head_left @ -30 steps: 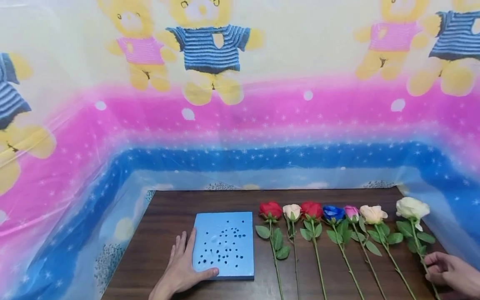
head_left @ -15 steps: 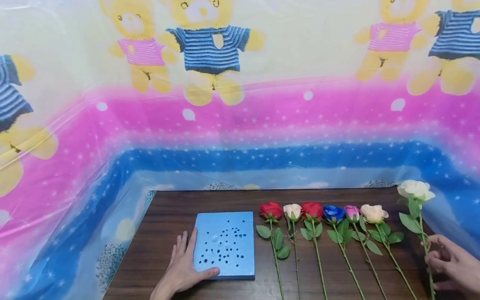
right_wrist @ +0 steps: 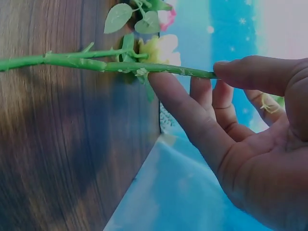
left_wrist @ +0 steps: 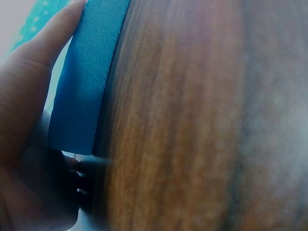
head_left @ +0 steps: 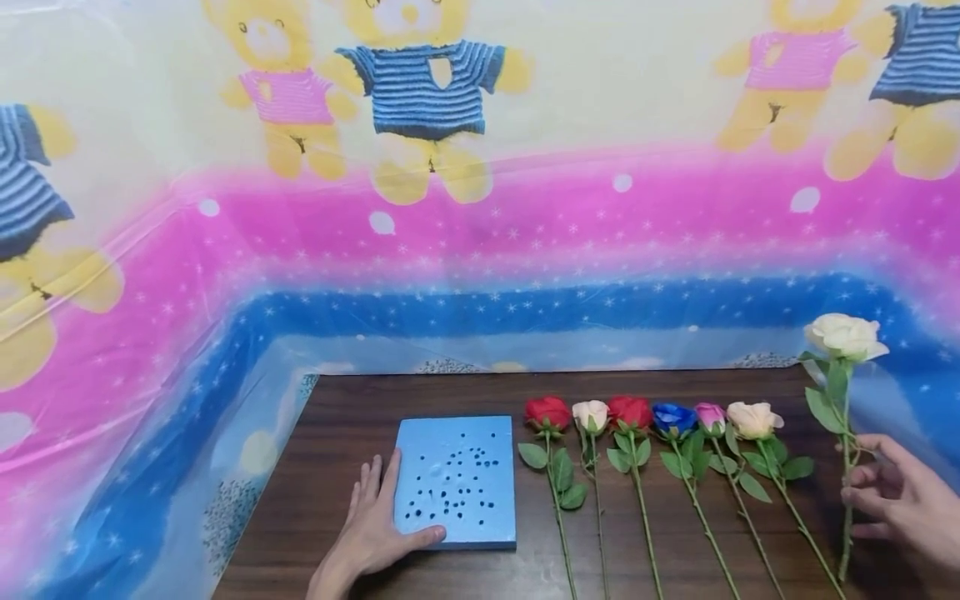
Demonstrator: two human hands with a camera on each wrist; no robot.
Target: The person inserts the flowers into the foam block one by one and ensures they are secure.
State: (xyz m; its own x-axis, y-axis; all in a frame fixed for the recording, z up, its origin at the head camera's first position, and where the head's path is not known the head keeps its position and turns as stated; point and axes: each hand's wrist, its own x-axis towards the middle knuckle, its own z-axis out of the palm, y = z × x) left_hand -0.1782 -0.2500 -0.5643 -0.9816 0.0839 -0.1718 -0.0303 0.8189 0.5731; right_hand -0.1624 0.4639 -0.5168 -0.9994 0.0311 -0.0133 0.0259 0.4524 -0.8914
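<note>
My left hand (head_left: 371, 529) lies along a light blue foam block (head_left: 465, 479) pitted with small dark holes. Its straight fingers run by the left side, and the thumb rests at the front edge. In the left wrist view, the block's side face (left_wrist: 89, 82) stands beside the thumb. At the far right, my right hand (head_left: 903, 500) pinches the green stem of a white rose (head_left: 847, 337). That rose is upright, its bloom above the table's back edge. The right wrist view has the pinched stem (right_wrist: 159, 69) between thumb and fingers; the white bloom is out of that frame.
On the brown wooden table (head_left: 352, 396) several roses lie in a row right of the block: a red rose (head_left: 547, 414), a pale one (head_left: 591, 415), another red (head_left: 628, 412), a blue (head_left: 673, 418), a pink (head_left: 710, 418) and a cream (head_left: 753, 419). A bear-print curtain (head_left: 525, 267) surrounds it.
My right hand has raised the white rose from lying on the table to upright. The left hand has stayed at the block. The head view has tilted slightly.
</note>
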